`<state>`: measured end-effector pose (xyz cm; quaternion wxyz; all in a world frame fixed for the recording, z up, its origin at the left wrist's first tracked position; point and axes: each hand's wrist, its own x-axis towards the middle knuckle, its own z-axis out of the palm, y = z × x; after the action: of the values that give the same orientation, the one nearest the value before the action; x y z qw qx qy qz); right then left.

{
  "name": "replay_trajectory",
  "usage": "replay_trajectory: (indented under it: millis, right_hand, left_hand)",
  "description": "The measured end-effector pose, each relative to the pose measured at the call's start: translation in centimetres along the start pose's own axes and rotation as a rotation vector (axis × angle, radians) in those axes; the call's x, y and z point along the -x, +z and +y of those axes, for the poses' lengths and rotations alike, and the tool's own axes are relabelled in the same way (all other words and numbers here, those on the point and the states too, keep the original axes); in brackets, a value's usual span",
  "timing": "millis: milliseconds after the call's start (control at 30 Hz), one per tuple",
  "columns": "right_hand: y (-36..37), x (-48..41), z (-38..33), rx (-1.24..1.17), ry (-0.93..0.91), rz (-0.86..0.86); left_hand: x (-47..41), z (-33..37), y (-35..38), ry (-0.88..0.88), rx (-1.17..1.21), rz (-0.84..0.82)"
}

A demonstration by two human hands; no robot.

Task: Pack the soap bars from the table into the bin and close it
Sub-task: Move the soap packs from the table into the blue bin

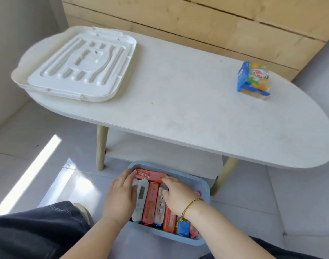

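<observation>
A blue bin (pixel 202 184) stands on the floor in front of the table, filled with several wrapped soap bars (pixel 150 200) in pink, orange and white wrappers. My left hand (pixel 120 196) rests flat on the bars at the bin's left side. On the bars toward the right lies my right hand (pixel 178 195), fingers curled over a white-wrapped bar; a thin bracelet is on that wrist. One blue and yellow soap pack (pixel 253 78) remains on the table's far right. The white bin lid (pixel 81 66) lies upside down on the table's left end.
The white oval table (pixel 178 101) has a lower shelf and pale wooden legs (pixel 101 146). A wooden plank wall stands behind it. My dark trouser leg (pixel 34 234) is at the lower left, on a pale tiled floor.
</observation>
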<state>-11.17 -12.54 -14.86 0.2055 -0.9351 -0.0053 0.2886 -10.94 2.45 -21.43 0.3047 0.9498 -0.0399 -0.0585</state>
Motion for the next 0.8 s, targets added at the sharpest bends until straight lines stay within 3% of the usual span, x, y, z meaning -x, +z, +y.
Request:
replay_trajectory:
  millis: [167,300,400,467,567,800]
  right_hand:
    - [-7.0,7.6,-1.2,-0.148,-0.12,0.177]
    - [-12.2,10.3,0.8,-0.393,-0.163,0.481]
    - [-16.3,9.4,3.3,-0.498,-0.116,0.771]
    - [-19.0,7.9,4.7,-0.474,-0.026,0.881]
    - [-22.1,4.6,6.8,-0.454,0.153,0.862]
    - [-25.7,-3.0,9.8,-0.533,0.447,0.798]
  left_hand:
    - [0.5,6.2,-3.6,0.439,0.148,0.263]
    - [-1.1,10.4,-6.7,0.582,0.172,0.433]
    - [-3.8,13.2,-8.2,0.595,0.065,0.459]
    - [-5.6,14.8,-8.6,0.542,-0.077,0.385]
    - [-7.2,15.7,-8.3,0.336,-0.208,0.223]
    - [-8.0,15.5,-7.8,0.347,-0.383,0.173]
